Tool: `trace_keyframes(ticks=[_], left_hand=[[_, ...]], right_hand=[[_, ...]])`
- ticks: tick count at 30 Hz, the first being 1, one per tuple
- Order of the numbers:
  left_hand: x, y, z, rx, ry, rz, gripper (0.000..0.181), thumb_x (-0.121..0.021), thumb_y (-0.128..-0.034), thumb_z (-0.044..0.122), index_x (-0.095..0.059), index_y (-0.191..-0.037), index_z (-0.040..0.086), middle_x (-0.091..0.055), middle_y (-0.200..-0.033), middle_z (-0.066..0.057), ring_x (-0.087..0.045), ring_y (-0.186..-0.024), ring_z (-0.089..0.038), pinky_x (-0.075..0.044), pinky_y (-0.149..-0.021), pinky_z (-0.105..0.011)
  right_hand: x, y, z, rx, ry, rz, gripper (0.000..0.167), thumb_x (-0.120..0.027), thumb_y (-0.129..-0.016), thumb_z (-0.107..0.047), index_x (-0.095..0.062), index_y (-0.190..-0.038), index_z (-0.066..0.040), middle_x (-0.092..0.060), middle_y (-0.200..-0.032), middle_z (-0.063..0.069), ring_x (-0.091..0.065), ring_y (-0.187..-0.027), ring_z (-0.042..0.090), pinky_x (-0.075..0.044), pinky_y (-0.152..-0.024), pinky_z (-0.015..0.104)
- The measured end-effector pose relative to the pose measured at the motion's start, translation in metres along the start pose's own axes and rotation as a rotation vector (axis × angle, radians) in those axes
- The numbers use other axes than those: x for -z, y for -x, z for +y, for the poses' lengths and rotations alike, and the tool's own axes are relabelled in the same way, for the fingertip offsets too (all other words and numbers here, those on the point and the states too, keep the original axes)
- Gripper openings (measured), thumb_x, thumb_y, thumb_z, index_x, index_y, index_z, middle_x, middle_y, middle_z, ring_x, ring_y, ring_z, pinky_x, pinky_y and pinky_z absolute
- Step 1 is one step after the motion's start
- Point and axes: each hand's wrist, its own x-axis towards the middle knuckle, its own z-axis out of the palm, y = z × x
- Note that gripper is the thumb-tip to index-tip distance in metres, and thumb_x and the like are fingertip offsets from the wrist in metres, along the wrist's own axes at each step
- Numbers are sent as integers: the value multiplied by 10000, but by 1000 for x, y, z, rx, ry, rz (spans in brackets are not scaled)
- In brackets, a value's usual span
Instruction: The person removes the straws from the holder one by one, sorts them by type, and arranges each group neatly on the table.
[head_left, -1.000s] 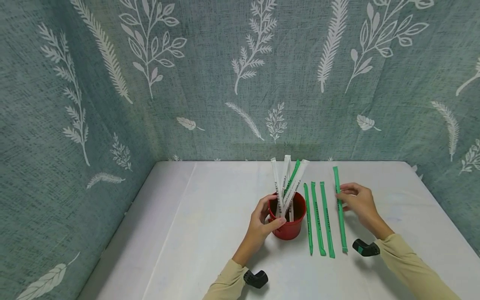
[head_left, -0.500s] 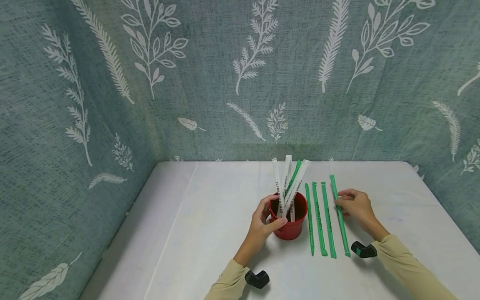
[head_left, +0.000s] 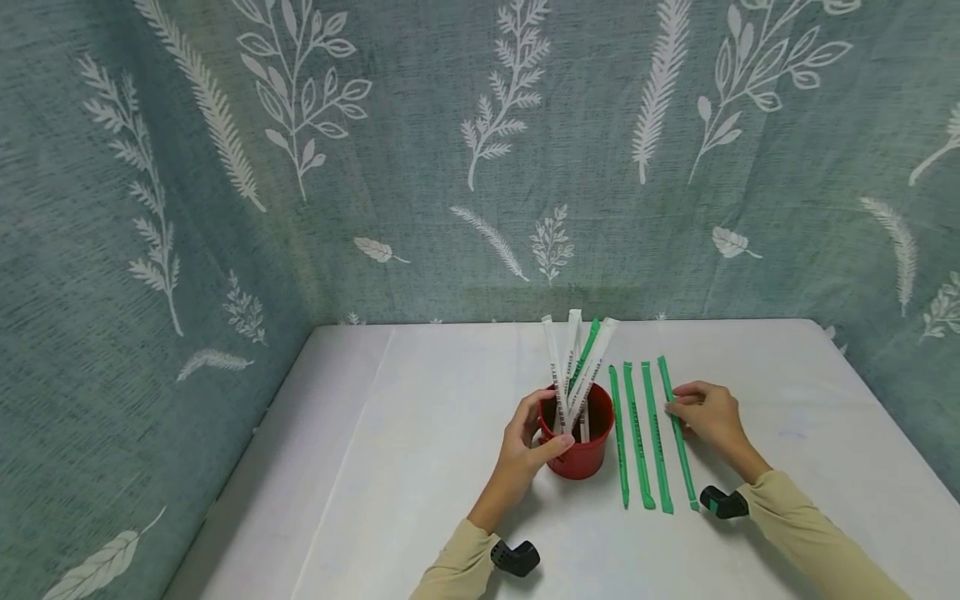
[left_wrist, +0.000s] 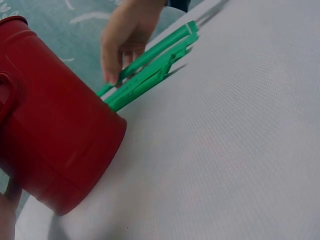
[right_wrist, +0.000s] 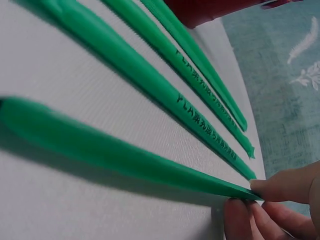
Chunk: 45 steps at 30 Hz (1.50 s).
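In the head view my left hand [head_left: 521, 442] holds the red bucket [head_left: 576, 460] by its left side, thumb over the front rim. Several white-wrapped straws [head_left: 553, 358] and a green one [head_left: 587, 353] lean inside it. My right hand [head_left: 711, 417] pinches the rightmost green straw [head_left: 678, 433] between thumb and fingers. Three other green straws, among them the nearest to it [head_left: 656, 437], lie side by side right of the bucket. In the right wrist view the pinched straw [right_wrist: 120, 157] slants above the white surface, thumb on top of its far end.
A white-covered table [head_left: 420, 500] bears everything. Behind it and along its left hangs a grey-green cloth [head_left: 420, 150] with white leaf prints. Black devices are worn at the left wrist [head_left: 515, 558] and the right wrist [head_left: 723, 502].
My right hand has moved left and slightly toward me with the green straw, which now lies closer to the row of three. The left hand and bucket have stayed in place.
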Motion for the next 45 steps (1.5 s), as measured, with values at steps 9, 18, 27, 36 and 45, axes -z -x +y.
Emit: trace_keyframes(ticks=[9,18,27,36,45], left_hand=[[-1,0,0,10,-4,10,582,-634,-860,113,-370,-1375,45,-448,-1388,-133,-436,-1229,-305,-365,-985,-498],[0,1,2,18,-4,0,592,-629,-862,110,-352,-1380,32,-431,-1404,-131,-425,-1237,-302,-351,-997,-505],[0,1,0,4,-1,10,587,-640,-860,118,-368,-1374,36,-445,-1390,-132,-424,-1235,-326,-362,-983,-502],[0,1,-1,1,-5,-1,587,-631,-863,100,-359,-1378,28,-437,-1392,-154,-421,-1238,-324,-348,-996,-505],[0,1,-1,-5,-11,3,576,-619,-866,64,-357,-1377,25,-446,-1390,-148,-435,-1224,-291,-356,-988,-481]], right_hand=[[1,1,6,117,60,62,228,-671,-817,-32,-626,-998,99,-635,-818,185,-584,-536,150,-467,-448,249],[-1,2,2,156,96,79,220,-670,-829,-41,-626,-1020,60,-629,-850,160,-526,-548,156,-428,-417,272],[-1,5,-17,192,-39,61,229,-673,-854,-75,-630,-1039,53,-636,-908,172,-608,-653,249,-503,-490,334],[4,6,-51,224,-125,-5,255,-640,-897,-129,-615,-1097,28,-635,-1003,184,-644,-750,136,-543,-592,332],[4,7,-72,266,-193,-27,254,-654,-895,-139,-607,-1099,6,-633,-1034,189,-652,-779,85,-547,-625,333]])
